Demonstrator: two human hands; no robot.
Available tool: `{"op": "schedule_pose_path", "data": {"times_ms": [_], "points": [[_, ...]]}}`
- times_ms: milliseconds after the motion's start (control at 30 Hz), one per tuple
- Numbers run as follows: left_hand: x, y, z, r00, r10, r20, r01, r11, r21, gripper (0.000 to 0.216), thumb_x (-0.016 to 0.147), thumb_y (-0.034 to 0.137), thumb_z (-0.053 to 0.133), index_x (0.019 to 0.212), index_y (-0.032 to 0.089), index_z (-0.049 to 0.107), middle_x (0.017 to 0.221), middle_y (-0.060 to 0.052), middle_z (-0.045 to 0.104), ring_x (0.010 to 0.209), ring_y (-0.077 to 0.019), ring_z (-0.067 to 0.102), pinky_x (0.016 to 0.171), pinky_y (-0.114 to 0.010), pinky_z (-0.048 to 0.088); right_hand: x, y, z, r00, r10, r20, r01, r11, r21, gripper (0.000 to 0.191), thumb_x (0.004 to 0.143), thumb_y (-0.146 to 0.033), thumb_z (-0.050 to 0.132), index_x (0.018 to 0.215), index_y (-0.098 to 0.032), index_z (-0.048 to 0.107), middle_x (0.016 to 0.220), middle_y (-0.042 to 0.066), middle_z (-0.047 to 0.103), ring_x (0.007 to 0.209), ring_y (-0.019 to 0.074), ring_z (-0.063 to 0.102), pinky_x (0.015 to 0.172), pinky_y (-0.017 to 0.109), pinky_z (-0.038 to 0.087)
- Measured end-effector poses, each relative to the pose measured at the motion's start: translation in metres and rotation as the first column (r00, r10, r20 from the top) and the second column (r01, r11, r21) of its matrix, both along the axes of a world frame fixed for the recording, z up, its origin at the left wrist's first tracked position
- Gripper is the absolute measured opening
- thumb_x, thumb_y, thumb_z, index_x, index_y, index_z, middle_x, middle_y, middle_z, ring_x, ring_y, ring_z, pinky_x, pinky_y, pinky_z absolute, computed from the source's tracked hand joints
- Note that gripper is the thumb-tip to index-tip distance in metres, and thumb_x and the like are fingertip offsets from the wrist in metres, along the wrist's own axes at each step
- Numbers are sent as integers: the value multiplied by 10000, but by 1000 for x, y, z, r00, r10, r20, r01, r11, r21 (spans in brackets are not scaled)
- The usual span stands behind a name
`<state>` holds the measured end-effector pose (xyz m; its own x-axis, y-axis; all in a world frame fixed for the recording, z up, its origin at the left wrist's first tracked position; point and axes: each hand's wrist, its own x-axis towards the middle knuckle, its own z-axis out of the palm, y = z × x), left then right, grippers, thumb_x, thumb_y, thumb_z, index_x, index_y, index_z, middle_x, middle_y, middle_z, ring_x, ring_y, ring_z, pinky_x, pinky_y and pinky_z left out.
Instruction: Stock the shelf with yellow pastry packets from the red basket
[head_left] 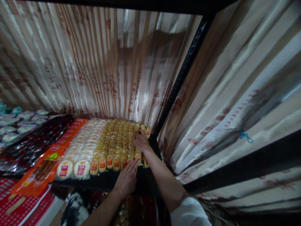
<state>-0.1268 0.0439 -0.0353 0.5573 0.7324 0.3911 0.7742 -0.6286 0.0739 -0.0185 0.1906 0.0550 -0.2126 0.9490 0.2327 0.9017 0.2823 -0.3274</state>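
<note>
Rows of small yellow snack cakes (117, 138) in clear wrappers with red labels cover the right end of a black shelf (105, 183). My left hand (127, 178) is at the shelf's front edge, fingers stretched out flat against the front packs near the right end. Farther back, my right hand (140, 140) rests on top of the right-hand rows. Its fingers are apart and bent down onto the wrapped cakes; no pack shows lifted in it. The hand and forearm hide part of the last row.
Left of the cakes stand rows of round white wrapped cakes (81, 168), orange snack bags (50, 166), dark shiny packs (37, 142) and white packs (17, 122). A black upright post (185, 72) and a printed curtain (101, 62) bound the shelf. Below left is a red box (30, 204).
</note>
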Motion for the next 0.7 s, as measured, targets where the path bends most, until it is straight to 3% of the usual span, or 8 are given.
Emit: {"op": "schedule_pose_path", "data": {"times_ms": [67,233,467,600,700], "points": [[0,0,0,1000,-2,-1,2,1000,-15,618,766,92,387,1381,76,330,1474,-74,303,1384,-176,198,1123,-328,235,4,2,1,1000,-13,22,12,1000,25,372,925,-347,347,897,-163,669,984,108,693,1242,232,406,1031,357,261],[0,-1,0,1000,-8,-14,8,999,-49,638,760,81,378,1394,91,307,1478,-67,294,1385,-166,191,1128,-325,232,9,7,1,977,-215,-10,214,966,142,395,931,-321,326,930,-137,675,1024,123,682,1172,246,459,1009,367,275],[1,1,-1,1000,2,12,-1,999,-42,716,699,31,374,1404,103,282,1473,-57,309,1385,-159,191,1120,-322,259,2,24,-7,996,-88,8,87,992,90,366,928,-312,346,922,-148,673,1014,117,681,1253,251,379,1059,401,188],[1,1,-4,1000,-6,12,6,1000,-10,710,691,25,375,1394,87,298,1476,-66,303,1386,-175,190,1115,-331,272,4,28,-6,999,-37,8,36,998,43,362,927,-303,351,878,-167,682,956,101,690,1230,235,402,1040,385,222],[1,1,-5,1000,-12,18,12,1000,-4,705,695,24,373,1393,90,302,1475,-64,304,1385,-178,193,1113,-338,279,10,29,-5,995,-97,-19,98,990,104,339,907,-324,392,859,-173,692,944,99,685,1169,235,444,1032,393,233]]}}
